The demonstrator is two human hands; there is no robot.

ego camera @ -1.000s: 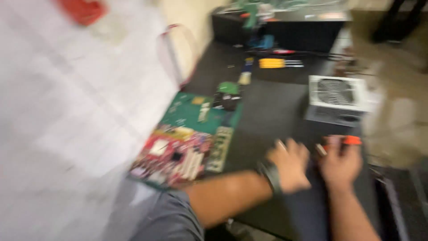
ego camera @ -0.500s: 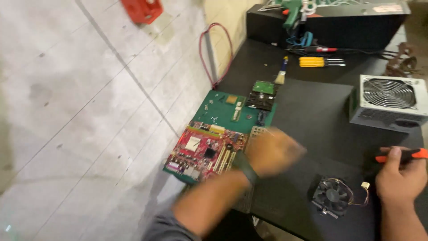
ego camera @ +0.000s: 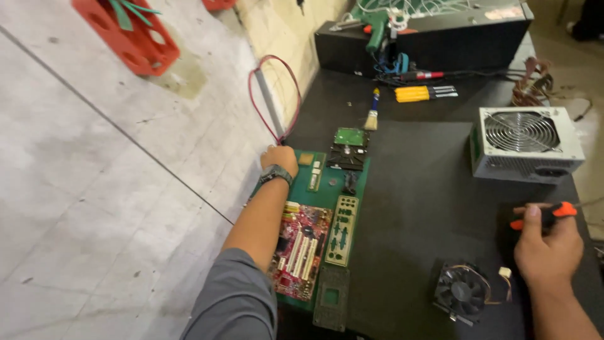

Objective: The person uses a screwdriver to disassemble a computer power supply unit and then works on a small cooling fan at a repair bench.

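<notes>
The left hand (ego camera: 280, 160) is reaching across the bench (ego camera: 415, 189) with its fingers curled down at the far left corner of the green board (ego camera: 327, 182); whether it is pinching the board's edge or only resting on it cannot be told. The right hand (ego camera: 546, 242) is closing around a screwdriver (ego camera: 548, 215) with a black and orange handle, near the right edge. The green board is lying flat at the bench's left side, with a red circuit board (ego camera: 301, 249) overlapping its near end and a thin metal port plate (ego camera: 341, 229) on top. These boards are probably light, stiff and fragile, with sharp solder points underneath, so the bare edges look like the safest hold, away from slots and chips. A small drive (ego camera: 350, 148) is sitting at the far end. The ribbed cooler fan (ego camera: 461, 291) beside the right hand looks light, its thin wires easy to snag. The boxy metal power supply (ego camera: 526, 143) is likely heavy.
</notes>
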